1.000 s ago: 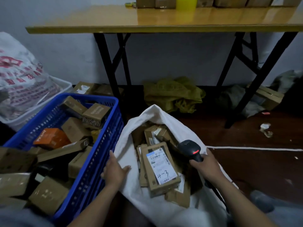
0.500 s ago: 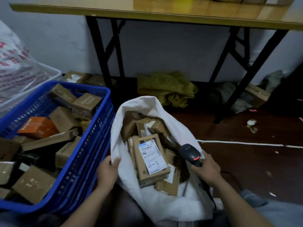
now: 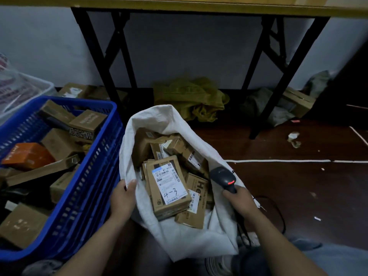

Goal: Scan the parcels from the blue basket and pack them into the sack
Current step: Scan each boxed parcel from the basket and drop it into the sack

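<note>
A white sack (image 3: 199,232) stands open in the middle of the floor, filled with several cardboard parcels. The top parcel (image 3: 169,188) bears a white label marked "4-3". My left hand (image 3: 123,196) grips the sack's left rim, thumb over the edge. My right hand (image 3: 240,200) holds a black barcode scanner (image 3: 224,177) at the sack's right rim, its red light showing. The blue basket (image 3: 85,188) sits to the left, holding several brown parcels and an orange box (image 3: 27,155).
A folding table with black legs (image 3: 103,56) stands behind the sack. A crumpled yellow-green bag (image 3: 189,98) lies under it. A white bin (image 3: 23,90) sits at far left. Boxes (image 3: 298,100) and scraps lie on the dark floor at right, crossed by a white line (image 3: 278,161).
My left hand has moved from lying flat on the sack's side to gripping its rim. The sack mouth now stands more upright. The view has shifted closer and down.
</note>
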